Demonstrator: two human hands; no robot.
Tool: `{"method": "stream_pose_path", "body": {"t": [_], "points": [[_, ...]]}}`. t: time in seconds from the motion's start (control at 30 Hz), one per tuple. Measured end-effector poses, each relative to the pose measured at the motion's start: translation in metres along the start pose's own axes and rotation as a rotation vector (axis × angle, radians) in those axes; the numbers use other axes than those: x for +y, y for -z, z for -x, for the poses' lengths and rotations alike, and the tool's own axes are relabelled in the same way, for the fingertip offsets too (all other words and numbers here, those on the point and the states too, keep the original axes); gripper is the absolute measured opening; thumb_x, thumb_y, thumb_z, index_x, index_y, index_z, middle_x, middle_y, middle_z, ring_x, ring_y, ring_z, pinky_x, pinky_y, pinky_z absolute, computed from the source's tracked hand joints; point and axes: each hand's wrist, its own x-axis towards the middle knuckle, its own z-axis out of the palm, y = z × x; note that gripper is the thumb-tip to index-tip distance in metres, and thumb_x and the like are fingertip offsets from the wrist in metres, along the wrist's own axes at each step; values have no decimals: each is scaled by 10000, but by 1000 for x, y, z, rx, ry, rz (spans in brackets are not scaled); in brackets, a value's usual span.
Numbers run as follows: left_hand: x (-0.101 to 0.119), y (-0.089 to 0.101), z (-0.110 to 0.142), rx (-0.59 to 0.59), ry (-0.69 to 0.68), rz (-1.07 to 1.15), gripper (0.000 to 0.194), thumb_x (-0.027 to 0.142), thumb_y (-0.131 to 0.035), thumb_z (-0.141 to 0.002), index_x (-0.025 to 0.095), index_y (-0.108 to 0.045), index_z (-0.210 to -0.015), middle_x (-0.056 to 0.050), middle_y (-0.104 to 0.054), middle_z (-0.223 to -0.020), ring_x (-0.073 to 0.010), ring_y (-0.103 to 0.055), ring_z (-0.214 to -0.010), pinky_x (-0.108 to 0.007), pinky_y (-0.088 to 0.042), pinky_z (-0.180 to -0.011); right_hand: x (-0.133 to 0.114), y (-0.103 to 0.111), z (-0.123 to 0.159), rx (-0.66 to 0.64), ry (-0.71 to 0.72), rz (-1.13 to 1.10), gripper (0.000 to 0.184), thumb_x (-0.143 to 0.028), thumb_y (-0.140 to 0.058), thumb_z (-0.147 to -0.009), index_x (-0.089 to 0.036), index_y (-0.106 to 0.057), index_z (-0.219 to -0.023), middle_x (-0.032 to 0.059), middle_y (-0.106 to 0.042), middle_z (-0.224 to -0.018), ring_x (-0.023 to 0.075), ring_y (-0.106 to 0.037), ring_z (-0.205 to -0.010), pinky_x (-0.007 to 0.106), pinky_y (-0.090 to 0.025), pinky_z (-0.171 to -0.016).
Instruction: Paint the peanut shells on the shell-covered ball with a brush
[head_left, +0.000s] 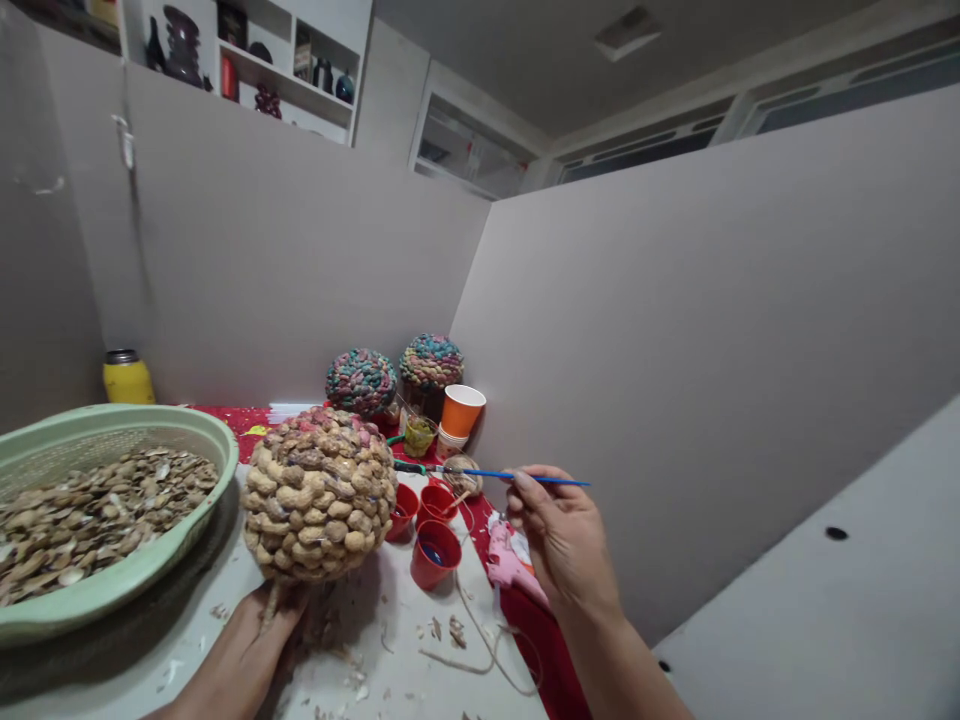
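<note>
One peanut-shell ball (319,500), lower centre-left of frame: knobbly, tan, reddish patches on top. Left hand (289,610) beneath it; fingers hidden, grip cannot be told. Right hand (566,540): fingers pinching one blue brush (487,474). Red cups (433,574), three. Multicoloured balls (361,381), two, mid-frame.

We see soft, fairly dim light, the ceiling (487,50) dull grey and the right-hand partition (637,330) palest near the corner. Shadows pool beneath the green colander (180,542) and peanut-covered ball (319,500). We notice wide-angle stretching toward the edges and softened shelf ornaments (182,45).
</note>
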Motion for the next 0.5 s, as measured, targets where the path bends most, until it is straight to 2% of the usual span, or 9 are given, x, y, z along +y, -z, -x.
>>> {"method": "stream_pose_path", "body": {"t": [0.17,0.33,0.5], "points": [[5,1,0,-64,-48,49,487,623,-536,-863,192,-756,-921,-88,-801,-1003,-330,-647,-1113,-392,-510,-1028,-29,-38,17,-46,91,-154,272,-373,-890,-718,-195,-697,-788,-7,-724,-648,84,-604,-473,170,-514,-446],[-11,-4,-4,-111,-46,30,629,656,-419,-908,164,-736,-1137,-108,-780,-1185,-333,-607,-1215,-390,-459,-1093,-41,-63,34,-166,270,-106,113,-256,-818,-824,-210,-715,-835,16,-787,-783,94,-668,-524,182,-573,-516],[-32,-12,-7,-31,-9,33,629,619,-433,-904,157,-710,-1229,-152,-742,-1289,-335,-597,-1263,-404,-440,-1109,-47,-79,46,-260,489,-4,84,-157,-735,-883,-234,-712,-907,19,-797,-898,123,-739,-669,193,-604,-584]]}}
